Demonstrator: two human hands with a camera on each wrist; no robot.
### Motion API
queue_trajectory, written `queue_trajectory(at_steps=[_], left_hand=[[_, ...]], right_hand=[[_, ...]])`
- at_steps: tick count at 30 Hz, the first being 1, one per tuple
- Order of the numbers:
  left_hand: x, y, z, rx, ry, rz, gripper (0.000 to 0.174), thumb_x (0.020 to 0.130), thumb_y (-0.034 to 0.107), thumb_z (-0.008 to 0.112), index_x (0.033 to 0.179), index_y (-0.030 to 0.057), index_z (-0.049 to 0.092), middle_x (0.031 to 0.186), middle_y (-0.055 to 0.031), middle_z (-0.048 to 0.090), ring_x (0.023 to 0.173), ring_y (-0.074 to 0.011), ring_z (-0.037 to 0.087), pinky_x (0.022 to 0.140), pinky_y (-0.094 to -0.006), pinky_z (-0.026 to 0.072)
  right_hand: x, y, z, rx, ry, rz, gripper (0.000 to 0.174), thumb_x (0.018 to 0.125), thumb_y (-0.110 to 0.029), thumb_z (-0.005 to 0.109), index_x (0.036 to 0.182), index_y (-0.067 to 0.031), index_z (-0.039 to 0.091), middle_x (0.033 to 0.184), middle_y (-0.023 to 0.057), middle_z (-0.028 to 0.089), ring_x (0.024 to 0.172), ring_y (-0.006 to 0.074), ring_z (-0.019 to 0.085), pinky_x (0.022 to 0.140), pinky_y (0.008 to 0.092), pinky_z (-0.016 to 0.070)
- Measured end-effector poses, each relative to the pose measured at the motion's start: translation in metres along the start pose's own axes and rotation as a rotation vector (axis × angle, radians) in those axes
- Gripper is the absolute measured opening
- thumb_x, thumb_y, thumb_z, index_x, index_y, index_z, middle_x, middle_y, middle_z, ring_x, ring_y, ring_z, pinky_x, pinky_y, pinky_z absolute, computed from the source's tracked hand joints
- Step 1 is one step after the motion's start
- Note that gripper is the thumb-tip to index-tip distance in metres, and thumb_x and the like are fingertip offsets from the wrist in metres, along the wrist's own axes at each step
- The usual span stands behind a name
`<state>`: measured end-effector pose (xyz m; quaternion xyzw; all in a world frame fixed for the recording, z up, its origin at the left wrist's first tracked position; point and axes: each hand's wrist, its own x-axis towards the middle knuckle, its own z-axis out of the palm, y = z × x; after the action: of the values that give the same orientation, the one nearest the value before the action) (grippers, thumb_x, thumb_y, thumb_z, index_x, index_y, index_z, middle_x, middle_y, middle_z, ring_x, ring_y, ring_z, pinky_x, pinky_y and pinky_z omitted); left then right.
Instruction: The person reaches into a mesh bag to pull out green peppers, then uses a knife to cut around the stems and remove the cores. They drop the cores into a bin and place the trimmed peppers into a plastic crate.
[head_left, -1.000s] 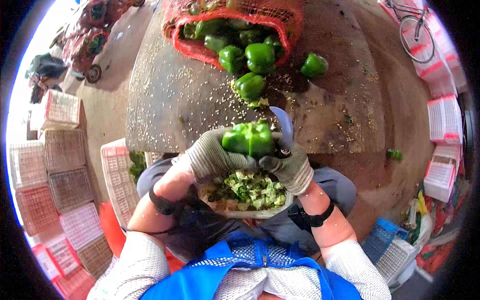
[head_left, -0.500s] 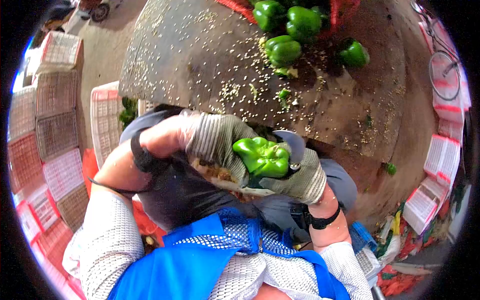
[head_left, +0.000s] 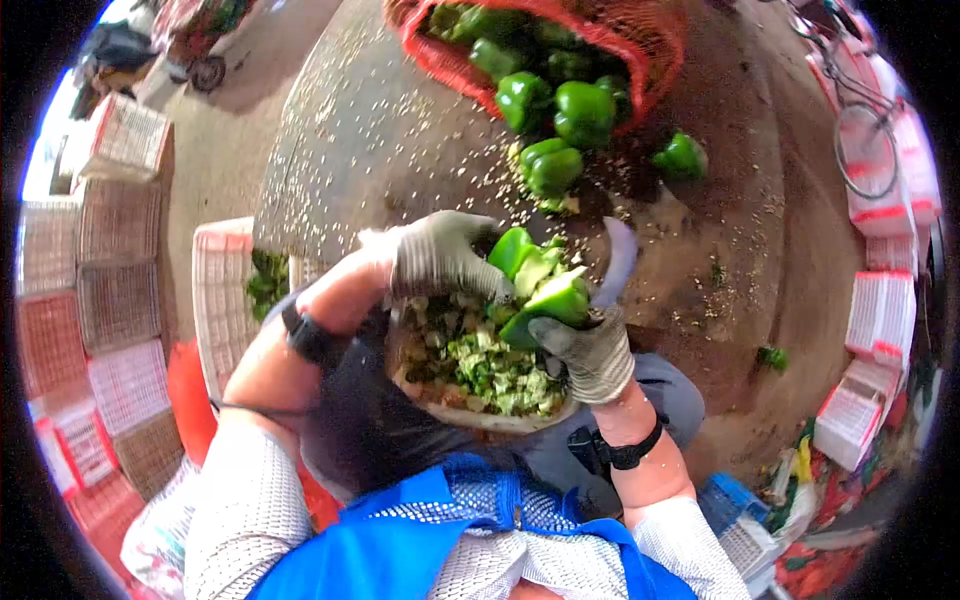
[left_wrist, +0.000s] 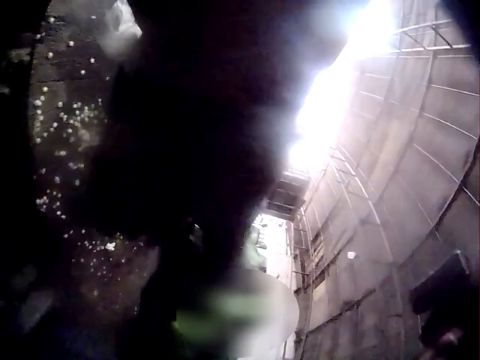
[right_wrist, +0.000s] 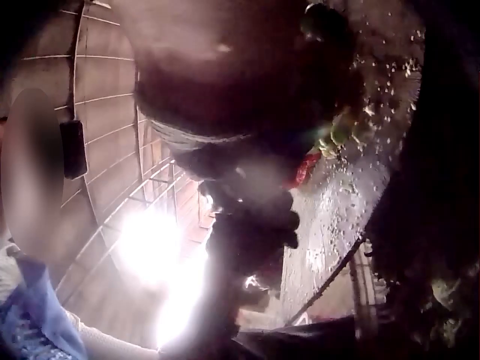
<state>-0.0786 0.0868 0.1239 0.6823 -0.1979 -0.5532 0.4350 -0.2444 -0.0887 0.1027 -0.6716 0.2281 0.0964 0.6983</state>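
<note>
In the head view, a green bell pepper [head_left: 552, 305] is split open between two gloved hands, pale flesh showing inside. My left hand [head_left: 445, 258] grips its left part, thumb in front. The right hand [head_left: 590, 355] holds the other part from below and also a knife, whose curved blade [head_left: 617, 262] points up beyond the glove; the handle is hidden. Below the hands sits a tub [head_left: 470, 418] of green and pale pepper scraps, between the person's legs. Both wrist views are dark and show little of the hands' work.
A wooden table [head_left: 370, 150] strewn with seeds lies ahead. On it, a red mesh sack [head_left: 655, 60] spills bell peppers, with a loose pepper [head_left: 682, 156] to its right. A crate [head_left: 222, 290] stands left of the legs; stacked crates [head_left: 118, 300] line the far left.
The pepper, held together earlier, is now parted into two open pieces. My left hand has turned and drawn its part away, leaving the scrap tub more visible. The head view has shifted.
</note>
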Motion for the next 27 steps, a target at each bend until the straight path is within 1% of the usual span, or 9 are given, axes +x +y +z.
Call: queue_trajectory(at_steps=[2,3,6,8,10,13,16,21,27], left_hand=[[-0.004,0.010,0.004,0.246,0.293,-0.199,0.033,0.079,0.031,0.079,0.092,0.0016,0.071,0.075,-0.0015,0.068,0.070,-0.0085,0.061,0.064,-0.0310,0.0525],[0.000,-0.001,0.007,0.047,0.333,-0.174,0.035,0.084,0.035,0.076,0.091,0.0014,0.072,0.074,-0.0024,0.068,0.066,-0.0088,0.060,0.060,-0.0300,0.0512],[-0.024,0.011,0.034,-0.314,0.295,-0.142,0.029,0.092,0.028,0.067,0.086,-0.0001,0.071,0.074,-0.0025,0.067,0.065,-0.0088,0.060,0.057,-0.0270,0.0507],[-0.021,-0.007,0.038,-0.302,0.280,-0.103,0.035,0.092,0.032,0.067,0.099,-0.0017,0.072,0.082,-0.0041,0.070,0.074,-0.0113,0.064,0.069,-0.0264,0.0533],[-0.019,-0.002,0.042,-0.426,0.261,-0.017,0.034,0.090,0.030,0.072,0.101,-0.0017,0.072,0.089,-0.0029,0.070,0.078,-0.0095,0.063,0.071,-0.0264,0.0533],[-0.008,0.033,0.043,-0.159,0.239,-0.213,0.036,0.084,0.028,0.078,0.102,-0.0014,0.072,0.089,-0.0023,0.070,0.080,-0.0088,0.063,0.073,-0.0270,0.0531],[0.000,0.026,0.036,-0.085,0.106,-0.087,0.040,0.077,0.026,0.084,0.104,-0.0006,0.071,0.090,-0.0015,0.071,0.080,-0.0084,0.063,0.074,-0.0273,0.0530],[0.012,0.019,0.024,-0.117,-0.195,-0.160,0.035,0.081,0.017,0.080,0.110,0.0018,0.068,0.099,0.0001,0.071,0.090,-0.0062,0.061,0.085,-0.0273,0.0509],[0.025,-0.002,0.024,-0.219,-0.170,-0.014,0.037,0.082,0.022,0.079,0.112,0.0029,0.068,0.099,-0.0005,0.070,0.089,-0.0090,0.062,0.084,-0.0282,0.0519]], right_hand=[[0.006,0.001,0.003,-0.217,0.109,-0.193,0.038,0.075,-0.018,0.082,0.107,-0.0038,0.065,0.089,0.0039,0.070,0.074,0.0133,0.065,0.067,0.0296,0.0521],[0.006,-0.003,0.005,-0.307,0.168,-0.293,0.033,0.077,-0.019,0.081,0.102,-0.0039,0.067,0.084,0.0029,0.070,0.067,0.0114,0.064,0.062,0.0280,0.0514],[0.006,-0.002,0.013,-0.415,0.188,-0.425,0.059,0.071,-0.030,0.082,0.121,-0.0075,0.059,0.103,0.0139,0.067,0.096,0.0300,0.065,0.083,0.0409,0.0516],[0.010,0.009,0.009,-0.627,0.180,-0.253,0.053,0.071,-0.027,0.080,0.115,-0.0054,0.060,0.103,0.0160,0.064,0.095,0.0352,0.062,0.081,0.0437,0.0508],[0.012,0.015,0.010,-0.635,0.217,-0.405,0.048,0.072,-0.022,0.077,0.113,-0.0035,0.059,0.104,0.0185,0.062,0.094,0.0375,0.062,0.080,0.0446,0.0506],[0.019,0.031,0.016,-0.707,0.350,-0.596,0.037,0.075,-0.016,0.075,0.108,-0.0049,0.061,0.098,0.0154,0.062,0.090,0.0338,0.062,0.078,0.0398,0.0502],[0.015,0.022,0.014,-0.783,0.367,-0.617,0.034,0.075,-0.013,0.073,0.106,-0.0041,0.062,0.098,0.0157,0.062,0.091,0.0341,0.062,0.077,0.0396,0.0502],[0.003,0.015,0.015,-0.845,0.312,-0.616,0.035,0.072,-0.017,0.072,0.102,-0.0038,0.058,0.098,0.0166,0.059,0.088,0.0375,0.061,0.074,0.0452,0.0506],[0.013,0.018,0.013,-0.762,0.278,-0.545,0.045,0.069,-0.016,0.076,0.109,-0.0046,0.058,0.106,0.0174,0.060,0.093,0.0378,0.061,0.080,0.0455,0.0512]])
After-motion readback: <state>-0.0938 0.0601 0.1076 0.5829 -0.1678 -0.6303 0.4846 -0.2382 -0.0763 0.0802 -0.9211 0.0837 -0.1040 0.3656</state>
